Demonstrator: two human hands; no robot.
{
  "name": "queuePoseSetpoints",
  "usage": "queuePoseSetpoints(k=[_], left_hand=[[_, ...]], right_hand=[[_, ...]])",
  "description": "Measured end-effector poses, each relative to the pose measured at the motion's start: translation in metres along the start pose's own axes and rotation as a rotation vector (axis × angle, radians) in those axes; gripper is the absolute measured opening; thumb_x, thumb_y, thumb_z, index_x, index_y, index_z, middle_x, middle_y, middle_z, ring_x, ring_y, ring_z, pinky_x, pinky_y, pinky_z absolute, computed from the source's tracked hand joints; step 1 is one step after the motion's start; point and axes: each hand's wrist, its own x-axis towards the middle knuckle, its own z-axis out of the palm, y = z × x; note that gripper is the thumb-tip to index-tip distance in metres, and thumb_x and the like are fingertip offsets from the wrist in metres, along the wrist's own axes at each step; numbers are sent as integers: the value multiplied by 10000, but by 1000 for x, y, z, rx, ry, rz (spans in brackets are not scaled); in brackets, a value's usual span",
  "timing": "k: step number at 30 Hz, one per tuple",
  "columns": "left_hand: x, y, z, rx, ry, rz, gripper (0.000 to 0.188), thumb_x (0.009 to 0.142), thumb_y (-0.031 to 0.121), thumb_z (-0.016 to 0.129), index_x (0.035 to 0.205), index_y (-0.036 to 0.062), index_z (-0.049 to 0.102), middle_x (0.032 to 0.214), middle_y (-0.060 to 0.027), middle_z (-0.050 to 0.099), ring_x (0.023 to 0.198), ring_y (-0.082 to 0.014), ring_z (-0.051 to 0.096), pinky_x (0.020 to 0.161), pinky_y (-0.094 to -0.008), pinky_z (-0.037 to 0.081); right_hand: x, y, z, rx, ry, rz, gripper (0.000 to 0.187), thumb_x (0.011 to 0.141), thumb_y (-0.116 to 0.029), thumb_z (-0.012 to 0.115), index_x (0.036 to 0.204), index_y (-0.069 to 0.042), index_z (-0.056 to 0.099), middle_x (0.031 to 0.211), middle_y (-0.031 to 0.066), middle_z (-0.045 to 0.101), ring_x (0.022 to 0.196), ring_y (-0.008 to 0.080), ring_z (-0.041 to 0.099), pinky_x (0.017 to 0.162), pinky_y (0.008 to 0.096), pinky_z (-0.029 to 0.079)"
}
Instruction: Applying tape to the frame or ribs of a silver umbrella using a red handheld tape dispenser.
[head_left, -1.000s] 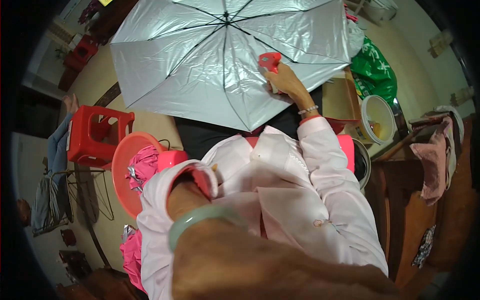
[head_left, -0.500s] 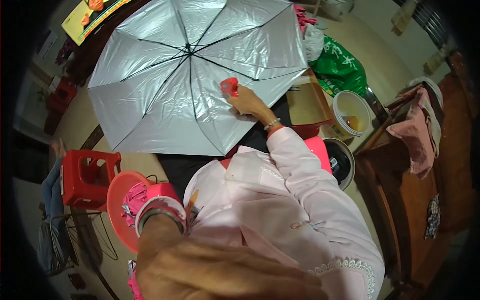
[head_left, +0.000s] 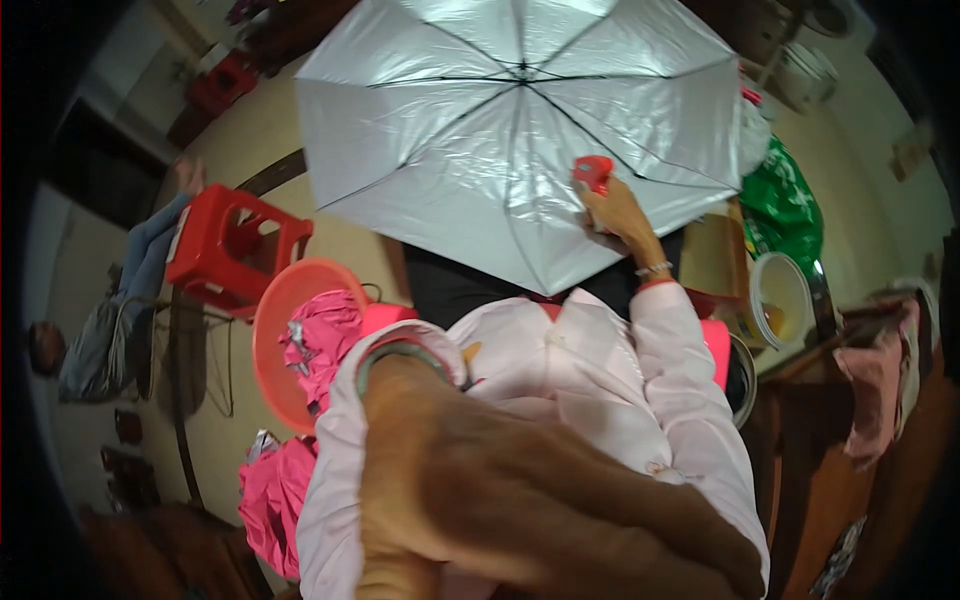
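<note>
An open umbrella (head_left: 460, 150) with silver cloth and dark ribs meeting at a hub spreads in front of me. Over its near right part, my right hand (head_left: 618, 212) is closed around a red, hand-sized object (head_left: 592, 173) with a small grey mark. Whether that object is the umbrella's handle I cannot tell; no shaft joining the two shows. My left hand (head_left: 540, 490) is very close to the view and blurred. Its back shows large at the bottom, and its fingertips are hidden or cut off by the edge.
Left of me are a red stool (head_left: 240, 245) and an orange basin (head_left: 272, 345) holding pink cloth (head_left: 325, 345). More pink cloth (head_left: 278, 500) lies below it. At right stand a white bucket (head_left: 780, 300) and a green bag (head_left: 785, 205). A person (head_left: 120, 320) is at the far left.
The whole view has shifted, so the umbrella and my right hand appear farther right. My right hand keeps its grip on the red object. The left hand shows larger, higher and farther right.
</note>
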Motion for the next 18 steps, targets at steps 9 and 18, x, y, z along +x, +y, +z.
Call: queuePoseSetpoints(k=[9,18], left_hand=[[-4,17,8,-44,-47,246,382,852,226,513,905,-149,559,836,-233,535,637,-236,573,516,-286,501],[-29,12,-62,631,83,127,275,848,238,473,888,-6,594,837,-50,595,620,-123,545,588,-232,449]], right_hand=[[-25,-38,-9,106,-92,63,326,701,-212,533,923,25,512,661,132,580,542,204,575,500,313,444],[-25,-19,-13,14,69,-101,338,693,-207,521,931,33,508,679,150,581,555,227,575,524,327,448]])
